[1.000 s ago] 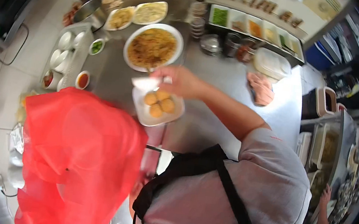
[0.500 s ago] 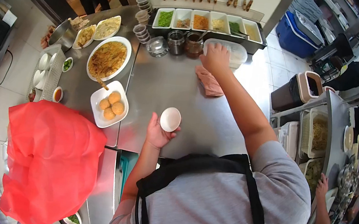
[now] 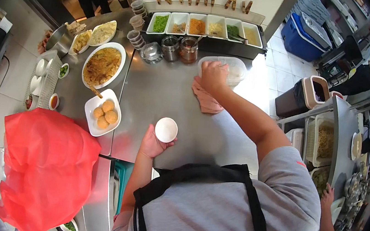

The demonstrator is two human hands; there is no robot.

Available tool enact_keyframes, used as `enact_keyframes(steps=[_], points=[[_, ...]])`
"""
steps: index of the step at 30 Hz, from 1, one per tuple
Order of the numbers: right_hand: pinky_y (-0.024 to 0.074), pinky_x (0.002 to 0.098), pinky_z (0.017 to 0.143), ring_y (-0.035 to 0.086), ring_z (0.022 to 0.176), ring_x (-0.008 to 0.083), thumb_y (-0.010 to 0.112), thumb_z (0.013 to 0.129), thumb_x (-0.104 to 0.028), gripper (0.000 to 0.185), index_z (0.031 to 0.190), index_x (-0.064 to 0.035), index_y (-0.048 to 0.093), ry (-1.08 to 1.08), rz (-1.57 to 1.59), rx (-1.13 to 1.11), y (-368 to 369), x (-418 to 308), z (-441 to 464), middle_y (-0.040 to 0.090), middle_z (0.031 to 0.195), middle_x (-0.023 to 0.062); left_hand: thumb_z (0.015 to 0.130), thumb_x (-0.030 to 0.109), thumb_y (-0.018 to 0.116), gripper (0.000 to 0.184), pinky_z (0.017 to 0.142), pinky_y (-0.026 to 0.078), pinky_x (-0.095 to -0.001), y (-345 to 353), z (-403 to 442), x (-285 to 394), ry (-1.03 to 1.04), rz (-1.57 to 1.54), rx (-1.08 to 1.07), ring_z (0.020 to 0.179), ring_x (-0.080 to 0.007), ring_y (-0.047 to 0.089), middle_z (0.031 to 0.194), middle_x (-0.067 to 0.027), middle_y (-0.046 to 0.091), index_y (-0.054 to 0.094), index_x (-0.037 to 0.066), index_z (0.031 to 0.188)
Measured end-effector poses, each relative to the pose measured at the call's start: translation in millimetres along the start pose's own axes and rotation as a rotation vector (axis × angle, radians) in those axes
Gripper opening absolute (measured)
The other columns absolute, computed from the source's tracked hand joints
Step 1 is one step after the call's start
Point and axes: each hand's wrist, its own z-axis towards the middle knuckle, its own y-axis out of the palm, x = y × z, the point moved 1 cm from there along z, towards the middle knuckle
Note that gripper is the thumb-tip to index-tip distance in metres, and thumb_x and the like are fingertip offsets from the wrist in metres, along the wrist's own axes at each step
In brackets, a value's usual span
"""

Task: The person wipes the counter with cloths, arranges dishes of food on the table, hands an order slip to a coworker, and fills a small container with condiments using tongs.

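My left hand holds a small white bowl tilted toward me, near the front of the steel counter. The bowl's inside looks white and bare. Further off, my right hand grips the near left edge of a clear plastic container, its fingertips partly hidden. Pale contents show faintly through the container. A crumpled pink cloth lies just below this hand, against the container's near side. To the left of the bowl sits a square white dish with several round golden fried balls.
Behind the container stand glass jars and a rack of topping trays. Left are an oval plate of food, a white basket and a red bag. At right, another person's hand reaches near a side shelf.
My right hand has gone from lying over the container to gripping its edge. The container and pink cloth have come slightly nearer to me. My left hand still holds the bowl; the view has shifted.
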Motion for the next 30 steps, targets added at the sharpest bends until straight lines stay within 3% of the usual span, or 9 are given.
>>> enact_keyframes(steps=[6, 9, 12, 15, 18, 21, 23, 26, 30], points=[[0.0464, 0.0499, 0.064, 0.050, 0.088, 0.0495, 0.047, 0.075, -0.037, 0.049, 0.102, 0.0047, 0.044, -0.059, -0.125, 0.181, 23.9, -0.6, -0.4, 0.049, 0.098, 0.0320, 0.083, 0.055, 0.022, 0.060, 0.066, 0.048, -0.0384, 1.7, 0.0, 0.9, 0.009, -0.005, -0.033, 0.085, -0.0315, 0.056, 0.109, -0.0169, 0.050, 0.036, 0.010, 0.120], [0.0466, 0.0465, 0.061, 0.055, 0.082, 0.0424, 0.045, 0.077, -0.033, 0.043, 0.095, 0.0059, 0.045, -0.115, 0.274, -0.037, -5.6, 19.1, 0.0, 0.053, 0.091, 0.0301, 0.083, 0.055, 0.023, 0.059, 0.068, 0.046, -0.0394, -5.1, -1.5, -0.7, 0.014, 0.003, -0.059, 0.088, -0.0322, 0.054, 0.108, -0.0142, 0.051, 0.038, 0.010, 0.119], [0.0445, 0.0465, 0.062, 0.057, 0.077, 0.0367, 0.042, 0.078, -0.033, 0.039, 0.089, 0.0042, 0.049, 0.034, 0.583, -0.089, -30.1, 45.4, 0.9, 0.055, 0.085, 0.0268, 0.083, 0.055, 0.024, 0.059, 0.068, 0.046, -0.0393, -3.1, -0.7, -0.2, 0.003, 0.018, -0.034, 0.088, -0.0319, 0.054, 0.108, -0.0145, 0.051, 0.037, 0.010, 0.120], [0.0430, 0.0474, 0.067, 0.056, 0.076, 0.0363, 0.038, 0.081, -0.037, 0.041, 0.087, 0.0016, 0.052, -0.159, 0.484, 0.086, -7.4, 85.8, 16.5, 0.056, 0.079, 0.0249, 0.083, 0.054, 0.024, 0.059, 0.069, 0.046, -0.0389, 1.9, -0.4, 0.4, 0.011, 0.017, -0.056, 0.088, -0.0311, 0.055, 0.109, -0.0149, 0.050, 0.036, 0.010, 0.120], [0.0420, 0.0465, 0.070, 0.056, 0.076, 0.0364, 0.035, 0.082, -0.040, 0.043, 0.086, -0.0017, 0.054, -0.026, 0.846, 0.144, 2.6, 91.7, 13.1, 0.057, 0.081, 0.0235, 0.083, 0.054, 0.024, 0.059, 0.070, 0.047, -0.0387, 2.9, -2.3, 0.4, 0.013, 0.026, -0.065, 0.088, -0.0305, 0.055, 0.109, -0.0150, 0.050, 0.036, 0.009, 0.121], [0.0414, 0.0442, 0.073, 0.055, 0.078, 0.0364, 0.034, 0.082, -0.042, 0.045, 0.089, -0.0038, 0.057, 0.112, 0.818, -0.121, -36.2, 111.7, 34.8, 0.056, 0.085, 0.0243, 0.083, 0.054, 0.025, 0.060, 0.070, 0.046, -0.0384, 2.4, -0.4, 2.5, 0.005, 0.028, -0.075, 0.089, -0.0301, 0.054, 0.109, -0.0149, 0.050, 0.035, 0.009, 0.121], [0.0420, 0.0423, 0.075, 0.055, 0.084, 0.0345, 0.036, 0.080, -0.040, 0.043, 0.089, -0.0055, 0.060, 0.168, 0.646, 0.227, -51.1, 129.0, 63.2, 0.056, 0.091, 0.0214, 0.083, 0.054, 0.025, 0.060, 0.071, 0.046, -0.0380, 2.8, -0.6, 1.2, 0.000, 0.020, -0.070, 0.089, -0.0298, 0.054, 0.109, -0.0148, 0.050, 0.035, 0.008, 0.121], [0.0443, 0.0406, 0.074, 0.057, 0.087, 0.0315, 0.043, 0.078, -0.032, 0.033, 0.089, -0.0071, 0.061, 0.168, 0.140, 0.214, -34.9, 143.3, 98.6, 0.058, 0.093, 0.0168, 0.082, 0.055, 0.027, 0.063, 0.069, 0.048, -0.0383, 1.3, 0.4, 1.4, -0.005, 0.019, -0.049, 0.088, -0.0314, 0.055, 0.115, -0.0190, 0.045, 0.032, 0.008, 0.123], [0.0464, 0.0378, 0.071, 0.057, 0.089, 0.0281, 0.049, 0.075, -0.019, 0.021, 0.087, -0.0076, 0.062, 0.095, 0.093, -0.107, -9.8, 155.4, 124.4, 0.060, 0.093, 0.0128, 0.081, 0.056, 0.028, 0.063, 0.070, 0.048, -0.0381, 2.6, 0.3, 3.0, -0.018, 0.021, -0.053, 0.088, -0.0305, 0.055, 0.114, -0.0173, 0.046, 0.032, 0.009, 0.123]])
